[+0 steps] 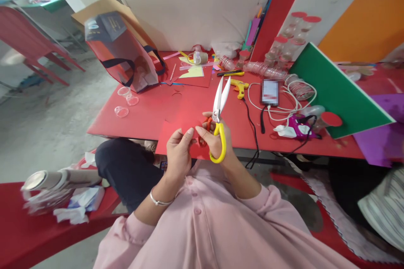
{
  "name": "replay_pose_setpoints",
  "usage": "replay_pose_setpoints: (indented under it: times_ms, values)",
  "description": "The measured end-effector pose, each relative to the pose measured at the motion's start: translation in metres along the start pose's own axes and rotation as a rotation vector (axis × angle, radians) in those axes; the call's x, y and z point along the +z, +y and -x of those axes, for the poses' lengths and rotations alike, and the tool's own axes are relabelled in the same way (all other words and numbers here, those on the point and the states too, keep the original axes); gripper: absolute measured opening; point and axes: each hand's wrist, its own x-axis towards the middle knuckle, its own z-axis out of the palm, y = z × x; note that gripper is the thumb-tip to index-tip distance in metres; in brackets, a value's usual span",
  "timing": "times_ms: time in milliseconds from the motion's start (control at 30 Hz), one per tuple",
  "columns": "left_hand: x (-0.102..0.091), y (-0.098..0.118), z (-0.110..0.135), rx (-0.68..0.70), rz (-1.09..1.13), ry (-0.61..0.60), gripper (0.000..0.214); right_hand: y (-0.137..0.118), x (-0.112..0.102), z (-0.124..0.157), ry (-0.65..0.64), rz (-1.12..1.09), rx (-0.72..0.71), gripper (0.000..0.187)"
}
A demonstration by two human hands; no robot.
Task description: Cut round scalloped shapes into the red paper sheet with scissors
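My right hand [213, 138] is closed round the yellow and orange handles of a pair of scissors [220, 105], whose white blades point up and away, slightly apart. My left hand [178, 151] pinches a sheet of red paper [172, 128] just left of the scissors, thumb and fingers pressed on its near edge. Both hands hover at the near edge of the red table [142, 109], above my lap. A silver bangle circles my left wrist.
A yellow glue gun [239, 87], a phone [270, 91] with white cables, a purple tool [299, 126], clear plastic cups [126, 96], an orange bag [121, 54], a green board [337, 88] and paper scraps lie on the table. A foil roll [53, 178] rests on the red bench at left.
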Motion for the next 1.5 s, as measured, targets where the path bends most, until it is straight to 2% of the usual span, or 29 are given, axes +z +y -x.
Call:
replay_pose_setpoints:
  times_ms: [167, 400, 533, 767, 1033, 1500]
  values:
    - [-0.001, 0.002, -0.004, -0.006, 0.075, 0.076, 0.046, 0.009, 0.001, 0.011, -0.031, -0.019, 0.03, 0.057]
    - [-0.004, 0.012, -0.01, 0.063, 0.068, 0.102, 0.044, 0.036, -0.027, 0.044, -0.285, 0.138, 0.032, 0.072]
    - [-0.002, 0.011, -0.009, 0.055, 0.066, 0.094, 0.043, 0.047, -0.032, 0.055, -0.37, 0.207, 0.057, 0.078]
    - [0.001, 0.012, -0.008, 0.077, 0.053, 0.085, 0.044, 0.036, -0.022, 0.053, -0.382, 0.303, 0.026, 0.087]
    - [0.004, 0.011, -0.004, 0.092, 0.028, 0.075, 0.042, 0.029, -0.021, 0.052, -0.366, 0.409, -0.032, 0.082]
    - [0.006, 0.012, 0.0, 0.091, 0.03, 0.072, 0.042, 0.032, -0.02, 0.053, -0.359, 0.386, -0.033, 0.076]
